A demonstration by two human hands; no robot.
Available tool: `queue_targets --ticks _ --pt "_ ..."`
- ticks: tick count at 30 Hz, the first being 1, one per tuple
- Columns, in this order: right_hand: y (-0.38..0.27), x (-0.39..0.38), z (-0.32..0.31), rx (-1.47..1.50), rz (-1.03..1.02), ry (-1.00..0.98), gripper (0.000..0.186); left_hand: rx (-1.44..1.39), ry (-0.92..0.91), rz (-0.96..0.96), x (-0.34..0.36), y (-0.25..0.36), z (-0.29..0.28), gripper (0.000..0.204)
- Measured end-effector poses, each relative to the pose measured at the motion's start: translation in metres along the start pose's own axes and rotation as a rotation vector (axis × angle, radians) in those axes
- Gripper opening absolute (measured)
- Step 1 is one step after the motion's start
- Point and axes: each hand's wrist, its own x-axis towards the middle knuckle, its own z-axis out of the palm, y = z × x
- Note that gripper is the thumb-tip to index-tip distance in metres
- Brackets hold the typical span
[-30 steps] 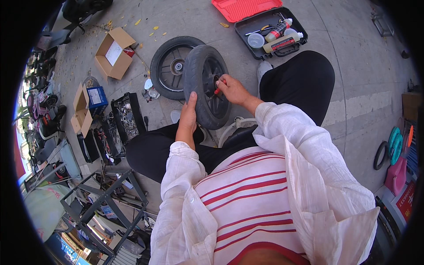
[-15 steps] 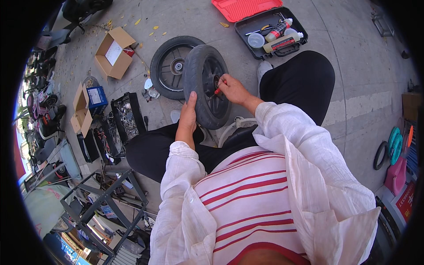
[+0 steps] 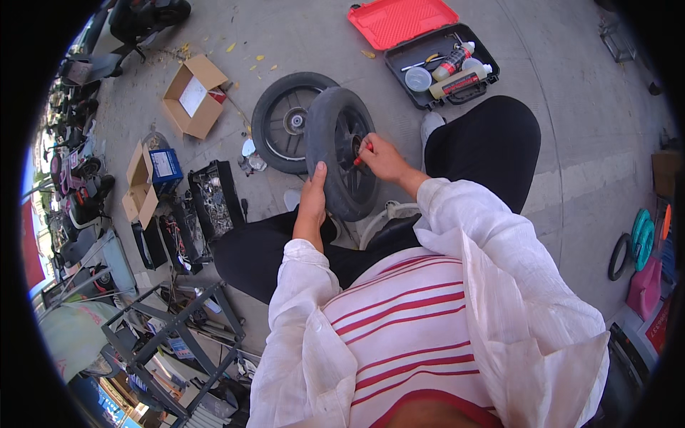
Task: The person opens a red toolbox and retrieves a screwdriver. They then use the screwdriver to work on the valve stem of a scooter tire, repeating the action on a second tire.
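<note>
My left hand [image 3: 312, 201] grips the near left side of an upright black-tyred wheel [image 3: 321, 125], thumb along the tread. My right hand [image 3: 382, 160] is closed on a red-handled tool [image 3: 357, 161] at the wheel's dark hub; the tool's tip is too hidden to make out. Behind this wheel a second wheel [image 3: 267, 114] lies flat on the concrete, its silver hub showing, with small scraps [image 3: 250, 150] beside it. The upright wheel stands between my bent legs, above a pale curved object [image 3: 378, 217] that is partly hidden.
An open toolbox [image 3: 396, 60] with bottles and tubs lies ahead right. Cardboard boxes [image 3: 207, 114], black parts trays [image 3: 214, 171] and a blue box [image 3: 165, 165] are on the left, with scooters [image 3: 143, 28] beyond. A metal frame [image 3: 171, 335] is lower left; a tyre [image 3: 621, 253] lies right.
The whole view has shifted slightly, so things sit a little lower and further right. My hands keep their grip on the wheel and tool.
</note>
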Motion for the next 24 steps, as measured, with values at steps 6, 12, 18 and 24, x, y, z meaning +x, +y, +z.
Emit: queue_targets --ticks 6,12,18,24 --pt "0.027 0.007 -0.011 0.185 0.088 0.043 0.017 -0.007 0.000 0.021 0.032 -0.011 0.008 0.070" --pt "0.010 0.008 -0.008 0.027 -0.020 0.080 0.019 0.003 0.008 0.082 0.019 0.005 0.008 0.067" --pt "0.017 0.010 -0.017 0.006 0.028 0.101 0.021 0.043 -0.088 0.124 0.019 -0.015 0.005 0.057" --pt "0.011 0.011 -0.026 0.077 0.050 0.168 0.023 0.110 -0.087 0.237 0.018 -0.028 0.014 0.058"
